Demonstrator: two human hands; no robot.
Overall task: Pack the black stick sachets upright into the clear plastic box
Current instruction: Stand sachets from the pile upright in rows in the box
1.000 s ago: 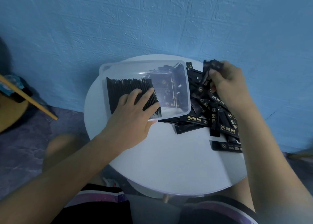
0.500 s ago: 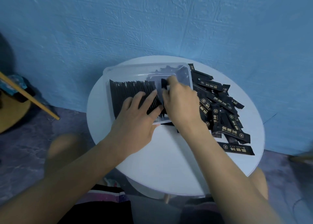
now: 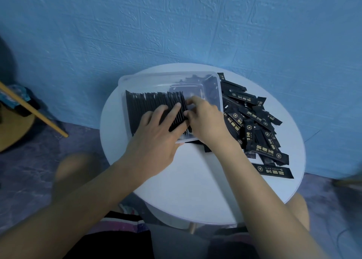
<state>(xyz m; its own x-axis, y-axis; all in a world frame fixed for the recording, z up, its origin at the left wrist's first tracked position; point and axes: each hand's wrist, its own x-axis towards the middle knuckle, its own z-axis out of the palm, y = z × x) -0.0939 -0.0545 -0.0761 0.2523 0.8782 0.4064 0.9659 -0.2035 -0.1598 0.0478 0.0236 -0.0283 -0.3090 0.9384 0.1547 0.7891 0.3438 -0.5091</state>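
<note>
A round white table (image 3: 195, 180) stands nearest, with one lone sachet (image 3: 274, 172) lying flat near its right edge. Two hands work over one clear plastic box (image 3: 168, 78). The left hand (image 3: 156, 133) is spread flat, pressing the upright row of sachets (image 3: 148, 104) and hiding its near side. The right hand (image 3: 207, 121) is curled, pinching the row's right end. Just right of the box is a loose pile (image 3: 252, 121), too jumbled to count. A blue wall (image 3: 176, 23) stands behind.

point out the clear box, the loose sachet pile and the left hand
clear box (image 3: 154, 82), head view, on its bare far wall
loose sachet pile (image 3: 253, 118), head view, middle of the heap
left hand (image 3: 155, 140), head view, back of the hand
</note>
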